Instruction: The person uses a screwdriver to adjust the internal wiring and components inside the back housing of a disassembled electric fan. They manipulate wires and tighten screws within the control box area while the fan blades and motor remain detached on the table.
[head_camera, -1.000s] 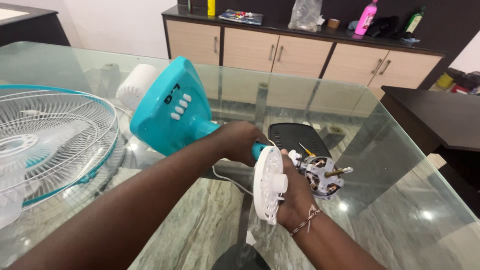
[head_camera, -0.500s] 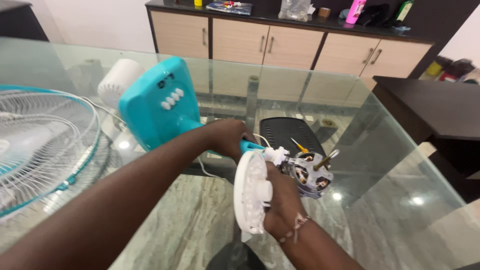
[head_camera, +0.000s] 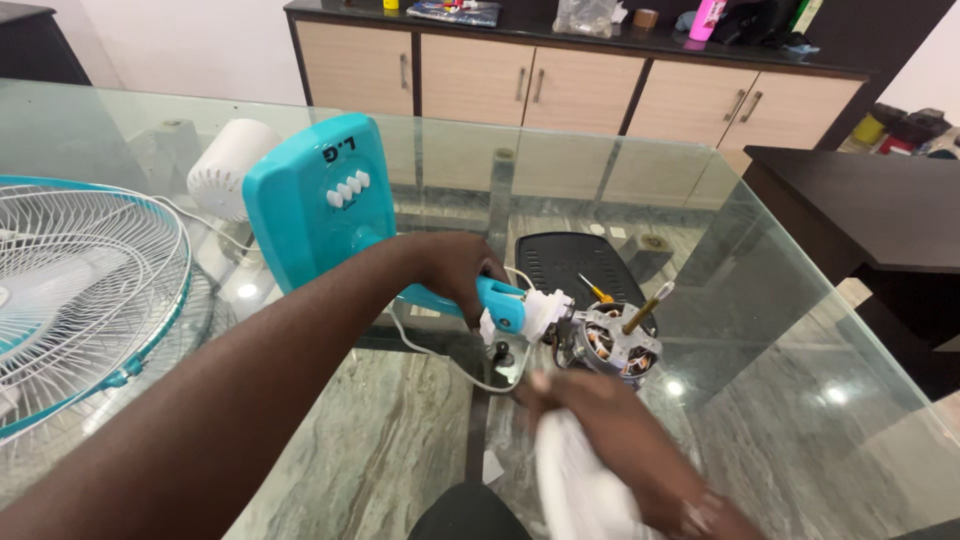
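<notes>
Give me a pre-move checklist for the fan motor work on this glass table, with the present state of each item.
1. Left hand grips the turquoise fan neck: ok.
2. Bare metal fan motor with copper windings is exposed, its shaft pointing up and to the right: ok.
3. Right hand holds the white round plastic motor cover; the picture is blurred, so grip firmness: cannot tell.
4. White cord lies loose on the glass table under the neck; whether it is plugged in: cannot tell.
5. Yellow-handled screwdriver lies behind the motor, near the black grille panel: ok.
</notes>
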